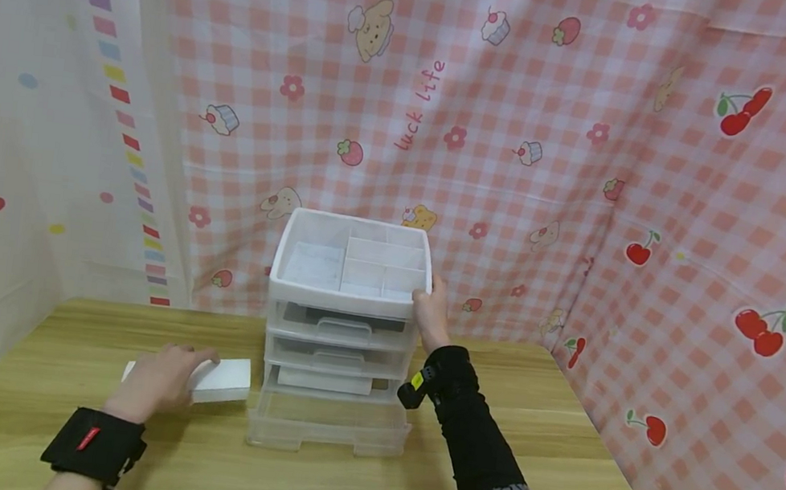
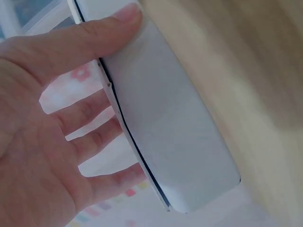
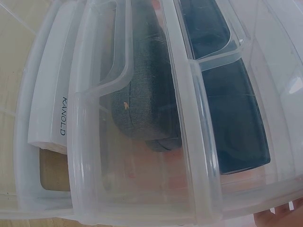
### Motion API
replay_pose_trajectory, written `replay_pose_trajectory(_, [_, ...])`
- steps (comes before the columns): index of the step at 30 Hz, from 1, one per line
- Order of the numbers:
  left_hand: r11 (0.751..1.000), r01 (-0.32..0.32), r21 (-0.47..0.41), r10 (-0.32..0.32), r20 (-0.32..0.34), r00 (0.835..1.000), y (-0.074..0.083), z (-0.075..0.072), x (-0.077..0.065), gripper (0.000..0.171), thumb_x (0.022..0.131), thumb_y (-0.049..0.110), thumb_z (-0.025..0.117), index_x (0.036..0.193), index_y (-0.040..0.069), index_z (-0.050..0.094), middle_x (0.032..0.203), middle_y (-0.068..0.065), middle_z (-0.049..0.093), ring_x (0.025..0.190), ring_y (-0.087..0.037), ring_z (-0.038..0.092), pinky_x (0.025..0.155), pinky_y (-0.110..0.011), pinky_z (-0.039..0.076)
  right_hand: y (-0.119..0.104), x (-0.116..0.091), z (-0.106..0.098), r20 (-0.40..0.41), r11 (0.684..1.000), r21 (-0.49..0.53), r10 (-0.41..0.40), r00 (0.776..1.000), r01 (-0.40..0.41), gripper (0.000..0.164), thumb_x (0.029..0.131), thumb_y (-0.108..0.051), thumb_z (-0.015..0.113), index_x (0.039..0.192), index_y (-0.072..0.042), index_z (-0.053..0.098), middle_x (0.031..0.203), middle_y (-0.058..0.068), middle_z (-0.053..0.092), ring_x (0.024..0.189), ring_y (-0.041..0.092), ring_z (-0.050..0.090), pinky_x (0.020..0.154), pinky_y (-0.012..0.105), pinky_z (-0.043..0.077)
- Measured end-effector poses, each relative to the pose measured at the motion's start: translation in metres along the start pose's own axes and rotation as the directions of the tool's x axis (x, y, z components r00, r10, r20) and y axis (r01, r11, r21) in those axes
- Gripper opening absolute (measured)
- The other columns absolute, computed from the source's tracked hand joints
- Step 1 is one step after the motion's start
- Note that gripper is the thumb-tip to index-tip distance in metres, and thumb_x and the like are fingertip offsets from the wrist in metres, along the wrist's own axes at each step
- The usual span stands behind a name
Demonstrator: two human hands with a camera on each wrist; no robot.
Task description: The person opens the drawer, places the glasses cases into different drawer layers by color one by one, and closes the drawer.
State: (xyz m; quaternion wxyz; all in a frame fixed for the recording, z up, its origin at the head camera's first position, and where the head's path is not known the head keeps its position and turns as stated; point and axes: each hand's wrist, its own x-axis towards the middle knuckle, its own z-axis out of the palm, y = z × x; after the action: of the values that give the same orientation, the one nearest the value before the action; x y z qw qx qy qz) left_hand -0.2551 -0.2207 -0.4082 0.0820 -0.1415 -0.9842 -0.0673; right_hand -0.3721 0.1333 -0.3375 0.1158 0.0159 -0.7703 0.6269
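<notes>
A white plastic drawer organizer stands on the table with its bottom clear drawer pulled out. My right hand grips the upper right edge of the organizer; a few of its fingers show at the corner of the right wrist view. To the left, my left hand holds a flat white box low over the table. In the left wrist view the thumb lies across the white box, the other fingers are behind it, and a dark seam runs along its side.
A white box lettered KANOLD lies in the bottom drawer space. Through the clear fronts show a dark grey fabric case and a flat black item. Behind the wooden table hangs a pink checked curtain.
</notes>
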Motion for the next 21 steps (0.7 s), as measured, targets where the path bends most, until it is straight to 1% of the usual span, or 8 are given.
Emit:
replay_pose_trajectory(2, [1.0,-0.006,0.016,0.007,-0.025,1.0,0.002,-0.006,0.0,0.051,0.063,0.003,0.079,0.11,0.015,0.062,0.095,-0.012,0.067,0.088,-0.036,0.061,0.059,-0.051,0.047,0.0,0.0,0.0,-0.001,1.0,0.0,-0.004,1.0,0.004,0.056,0.086,0.001,0.038,0.142,-0.002,0.036,0.144,0.016,0.039,0.129,0.032,0.04,0.113,0.052,0.029])
replay_pose_trajectory(6, [0.998,-0.04,0.045,0.044,-0.072,0.996,0.011,-0.017,0.001,0.053,0.063,0.006,0.084,0.111,0.015,0.063,0.097,-0.013,0.068,0.09,-0.038,0.06,0.064,-0.057,0.047,-0.001,0.0,0.0,0.003,1.0,0.001,-0.009,1.0,0.009,0.056,0.087,0.001,0.037,0.142,-0.002,0.036,0.145,0.015,0.039,0.13,0.032,0.04,0.113,0.052,0.028])
replay_pose_trajectory(9, [0.996,-0.074,0.041,0.078,-0.094,0.993,0.024,-0.026,0.001,0.056,0.061,0.009,0.086,0.112,0.015,0.063,0.105,-0.016,0.068,0.097,-0.04,0.06,0.069,-0.062,0.047,0.0,0.0,0.0,0.003,1.0,0.002,-0.006,1.0,0.006,0.055,0.087,0.001,0.037,0.142,-0.003,0.036,0.145,0.015,0.039,0.13,0.032,0.04,0.113,0.052,0.028])
replay_pose_trajectory(12, [0.992,-0.122,0.02,0.123,-0.113,0.986,0.036,-0.032,0.003,0.057,0.061,0.009,0.087,0.113,0.016,0.064,0.111,-0.017,0.067,0.101,-0.04,0.059,0.073,-0.064,0.047,0.0,0.0,0.0,0.001,1.0,0.006,-0.006,1.0,0.006,0.056,0.086,0.001,0.038,0.142,-0.002,0.036,0.145,0.016,0.038,0.13,0.032,0.039,0.113,0.052,0.028])
replay_pose_trajectory(14, [0.988,-0.153,-0.005,0.151,-0.12,0.981,0.044,-0.032,0.006,0.057,0.062,0.01,0.086,0.115,0.017,0.065,0.113,-0.016,0.066,0.103,-0.04,0.059,0.076,-0.065,0.046,0.0,0.0,0.0,0.0,1.0,0.009,-0.008,1.0,0.008,0.056,0.086,0.001,0.038,0.141,-0.001,0.036,0.144,0.016,0.038,0.13,0.033,0.039,0.113,0.052,0.028])
replay_pose_trajectory(18, [0.975,-0.215,-0.049,0.208,-0.119,0.971,0.058,-0.026,0.014,0.057,0.063,0.012,0.086,0.116,0.019,0.066,0.112,-0.013,0.067,0.103,-0.036,0.058,0.079,-0.063,0.047,0.0,0.0,-0.001,0.002,1.0,0.01,-0.015,1.0,0.015,0.056,0.085,0.001,0.038,0.141,-0.001,0.037,0.144,0.017,0.039,0.129,0.033,0.04,0.112,0.052,0.029])
replay_pose_trajectory(21, [0.964,-0.26,-0.051,0.252,-0.13,0.959,0.07,-0.02,0.02,0.057,0.063,0.014,0.086,0.117,0.019,0.068,0.11,-0.012,0.067,0.101,-0.033,0.058,0.078,-0.059,0.048,-0.001,-0.001,0.0,0.004,1.0,0.008,-0.012,1.0,0.012,0.057,0.086,0.0,0.038,0.142,-0.002,0.036,0.145,0.016,0.038,0.13,0.033,0.04,0.112,0.052,0.029])
